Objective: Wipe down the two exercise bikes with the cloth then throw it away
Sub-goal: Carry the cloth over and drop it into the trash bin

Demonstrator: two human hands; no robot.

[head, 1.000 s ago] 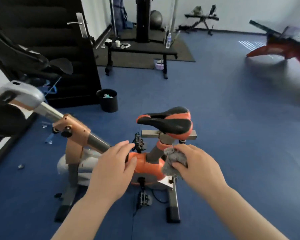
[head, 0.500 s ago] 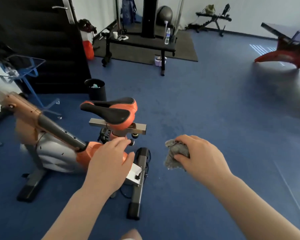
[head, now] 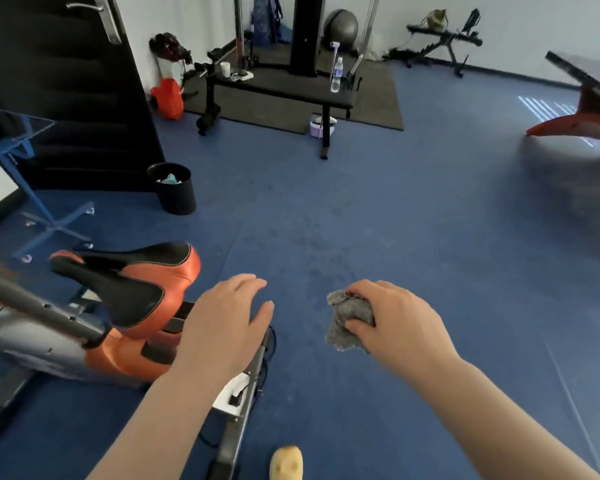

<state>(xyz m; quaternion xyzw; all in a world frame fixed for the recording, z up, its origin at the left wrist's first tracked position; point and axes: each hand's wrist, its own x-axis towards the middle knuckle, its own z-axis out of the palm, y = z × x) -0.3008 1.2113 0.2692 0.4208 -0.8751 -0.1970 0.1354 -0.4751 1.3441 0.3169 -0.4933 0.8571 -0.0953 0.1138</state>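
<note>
An orange and grey exercise bike [head: 118, 355] with a black and orange saddle [head: 132, 282] stands at the lower left. My left hand [head: 226, 327] hovers open over the bike's rear, fingers spread, holding nothing. My right hand [head: 392, 323] is to the right of the bike, over bare floor, shut on a crumpled grey cloth [head: 347, 320]. A black waste bin [head: 172, 188] with rubbish inside stands on the floor beyond the bike, in front of the dark door. Only this one bike is in view.
A black weight bench [head: 278, 88] with a bottle stands on a dark mat at the back. A blue stand [head: 32, 188] is at the left, a red-framed table [head: 582, 112] at the far right. Blue floor [head: 378, 209] stretches between me and the bin. A yellow slipper [head: 286, 464] shows at the bottom.
The view has swung right, so the bike has slid to the lower left. My right hand with the cloth has come off the bike's seat post and now hangs over the floor.
</note>
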